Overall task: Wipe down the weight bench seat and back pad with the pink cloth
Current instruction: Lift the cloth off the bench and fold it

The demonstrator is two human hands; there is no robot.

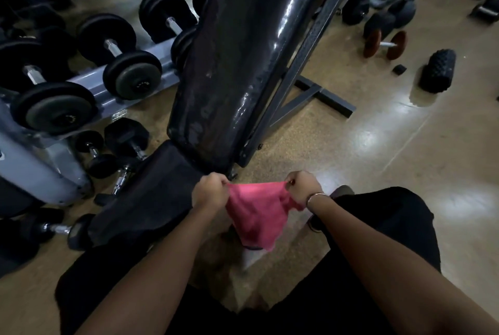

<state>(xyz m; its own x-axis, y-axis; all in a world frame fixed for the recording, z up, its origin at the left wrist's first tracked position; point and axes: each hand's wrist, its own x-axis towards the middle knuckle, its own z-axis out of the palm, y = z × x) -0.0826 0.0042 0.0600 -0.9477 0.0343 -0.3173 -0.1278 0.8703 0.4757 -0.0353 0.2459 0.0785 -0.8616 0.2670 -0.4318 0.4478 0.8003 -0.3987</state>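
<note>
Both grips, left hand point(211, 191) and right hand point(302, 186), pinch the pink cloth point(256, 213) (stretched taut) beside the seat point(151, 199).

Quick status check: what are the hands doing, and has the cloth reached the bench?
Left hand and right hand pinch the pink cloth, stretched between them. Cloth off the seat and back pad. Nothing in the way.

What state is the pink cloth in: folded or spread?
Spread out. The left hand and right hand each pinch a top corner of the pink cloth, which hangs open between them.
</note>
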